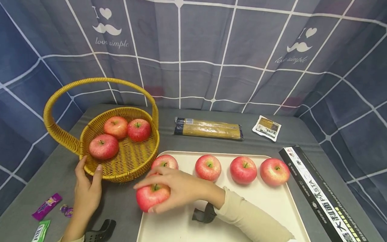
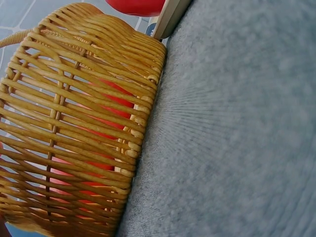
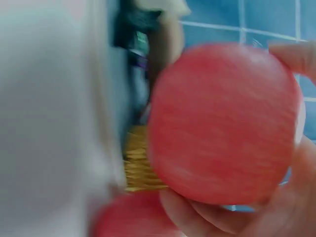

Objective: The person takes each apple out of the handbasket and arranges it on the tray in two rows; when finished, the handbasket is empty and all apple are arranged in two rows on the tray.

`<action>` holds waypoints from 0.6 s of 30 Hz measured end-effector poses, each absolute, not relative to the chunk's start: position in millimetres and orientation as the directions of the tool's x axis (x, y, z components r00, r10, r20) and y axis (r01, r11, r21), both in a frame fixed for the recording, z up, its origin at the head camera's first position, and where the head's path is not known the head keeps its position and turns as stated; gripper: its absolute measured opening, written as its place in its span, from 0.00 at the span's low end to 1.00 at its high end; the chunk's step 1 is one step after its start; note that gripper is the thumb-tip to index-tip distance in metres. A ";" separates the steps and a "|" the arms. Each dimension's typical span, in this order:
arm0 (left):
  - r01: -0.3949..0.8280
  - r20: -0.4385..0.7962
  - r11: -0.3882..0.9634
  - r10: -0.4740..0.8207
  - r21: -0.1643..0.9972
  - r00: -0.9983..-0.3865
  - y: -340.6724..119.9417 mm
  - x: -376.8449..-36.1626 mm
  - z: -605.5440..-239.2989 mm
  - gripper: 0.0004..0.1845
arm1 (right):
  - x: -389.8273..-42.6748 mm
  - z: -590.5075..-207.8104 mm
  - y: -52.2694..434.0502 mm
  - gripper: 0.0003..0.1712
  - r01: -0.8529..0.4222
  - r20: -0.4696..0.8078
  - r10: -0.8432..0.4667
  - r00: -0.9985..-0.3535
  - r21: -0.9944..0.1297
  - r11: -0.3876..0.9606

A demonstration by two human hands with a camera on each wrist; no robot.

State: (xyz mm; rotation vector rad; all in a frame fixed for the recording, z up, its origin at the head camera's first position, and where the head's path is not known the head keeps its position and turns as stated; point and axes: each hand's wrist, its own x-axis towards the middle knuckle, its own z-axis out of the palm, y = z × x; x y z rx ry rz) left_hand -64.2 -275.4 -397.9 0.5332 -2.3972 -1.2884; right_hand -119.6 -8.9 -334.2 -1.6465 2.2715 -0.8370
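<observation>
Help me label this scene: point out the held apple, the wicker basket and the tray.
Held apple [image 1: 152, 198]: head view, its side below the stem.
Wicker basket [image 1: 131, 161]: head view, bare woven floor.
Tray [image 1: 266, 199]: head view, bare flat surface.

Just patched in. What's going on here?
A person's right hand holds a round red apple by the left edge of a cream rectangular tray. The left hand is at the near rim of a round, yellow-brown woven basket with a tall arched handle. Three red apples lie inside the basket, four more sit along the tray's far side, and the held one is outside the basket.
</observation>
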 end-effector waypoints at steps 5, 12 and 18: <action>-0.166 0.134 0.515 -0.496 0.841 -0.858 -275.9 -63.1 -397.9 0.32 | -100.3 -361.9 6.8 0.34 -0.888 0.064 -0.979 -0.193 -0.435 0.147; -0.163 0.134 0.502 -0.504 0.849 -0.853 -275.8 -62.5 -397.6 0.32 | -96.2 -367.7 12.0 0.41 -0.927 0.018 -0.987 -0.160 -0.347 0.144; -0.168 0.132 0.505 -0.505 0.847 -0.853 -275.7 -64.1 -399.3 0.32 | -129.0 -332.9 -5.8 0.38 -0.858 0.056 -0.956 -0.289 -0.457 0.233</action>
